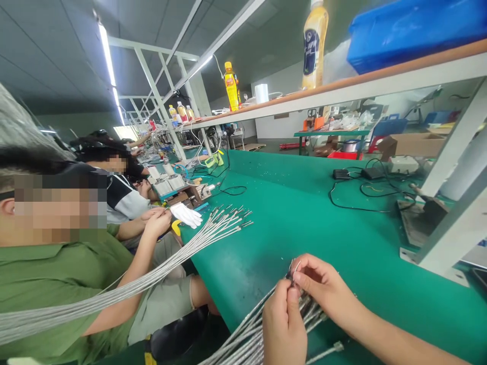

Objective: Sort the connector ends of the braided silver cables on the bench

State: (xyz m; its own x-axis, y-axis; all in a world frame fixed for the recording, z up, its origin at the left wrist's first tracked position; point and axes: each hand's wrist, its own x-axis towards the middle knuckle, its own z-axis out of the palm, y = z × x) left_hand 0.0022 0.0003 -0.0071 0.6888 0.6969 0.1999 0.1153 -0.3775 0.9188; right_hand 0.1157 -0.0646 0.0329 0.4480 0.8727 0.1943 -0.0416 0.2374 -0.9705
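Note:
My left hand (283, 324) and my right hand (323, 286) meet low in the view, above the near edge of the green table (304, 213). Both pinch the metal tip of one grey cable (292, 274) between thumb and fingers. Under my hands lies a bundle of grey steel cables (247, 337) that runs off toward the lower left. One loose cable end (335, 348) rests on the table just below my right wrist.
To my left a person in a green shirt (57, 279) handles a second bundle of cables (213, 228) fanned out on the table. A white glove (186, 214), small fixtures (190, 192), black leads (361, 187), a shelf with bottles (314, 43) and a blue bin (411, 28) surround the table.

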